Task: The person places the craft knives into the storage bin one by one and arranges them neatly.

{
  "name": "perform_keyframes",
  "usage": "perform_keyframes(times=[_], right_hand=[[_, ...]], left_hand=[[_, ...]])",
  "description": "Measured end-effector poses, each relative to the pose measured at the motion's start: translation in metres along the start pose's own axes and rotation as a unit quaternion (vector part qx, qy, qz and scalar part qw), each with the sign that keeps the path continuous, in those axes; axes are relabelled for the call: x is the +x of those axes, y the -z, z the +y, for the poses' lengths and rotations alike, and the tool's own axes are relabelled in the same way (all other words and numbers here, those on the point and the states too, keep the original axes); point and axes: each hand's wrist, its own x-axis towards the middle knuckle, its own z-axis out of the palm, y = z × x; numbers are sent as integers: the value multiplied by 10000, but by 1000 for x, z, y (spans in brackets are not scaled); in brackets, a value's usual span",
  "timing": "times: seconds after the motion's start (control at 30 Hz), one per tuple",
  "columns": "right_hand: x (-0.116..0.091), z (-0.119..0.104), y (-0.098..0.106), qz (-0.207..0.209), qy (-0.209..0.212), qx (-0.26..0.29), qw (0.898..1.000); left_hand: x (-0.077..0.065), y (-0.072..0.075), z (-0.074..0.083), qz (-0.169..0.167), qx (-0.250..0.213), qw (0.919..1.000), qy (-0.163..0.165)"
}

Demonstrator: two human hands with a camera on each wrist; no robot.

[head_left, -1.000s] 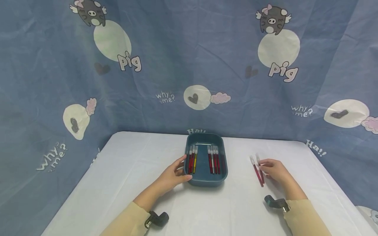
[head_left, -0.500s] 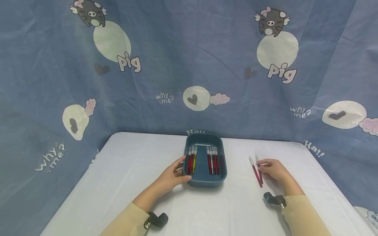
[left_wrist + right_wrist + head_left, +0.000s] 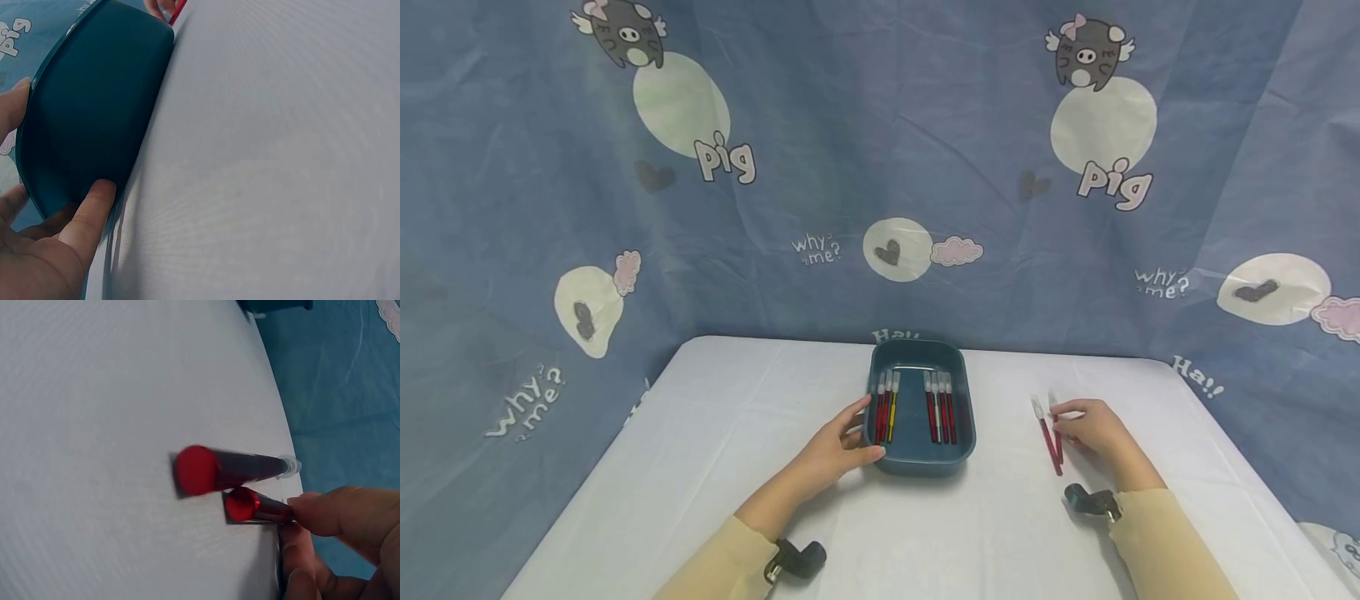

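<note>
While the left hand [image 3: 833,446] grips the tray [image 3: 925,468] at eight o'clock, the right hand [image 3: 1093,429], pinching one pen [image 3: 269,509], should avoid nudging its neighbour [image 3: 1050,443] at nine.

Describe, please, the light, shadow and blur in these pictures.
Head view: fairly even light, a pale glint inside the blue tray; left wrist view: the tray's outer wall dark, faint ripples across the white tabletop; right wrist view: the nearer red pen soft-edged, a shadow beside the right hand.
</note>
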Motion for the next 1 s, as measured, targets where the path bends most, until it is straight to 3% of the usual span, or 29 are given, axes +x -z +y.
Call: perform_keyframes(times=[0.6, 1.0], right_hand=[[-2, 7, 1, 142, -148, 391, 9990], [-16, 1, 6, -14, -257, 1694, 9852]], left_hand=[[0, 0, 0, 3, 32, 10000, -41], [-3, 0, 1, -26, 69, 9999, -82]])
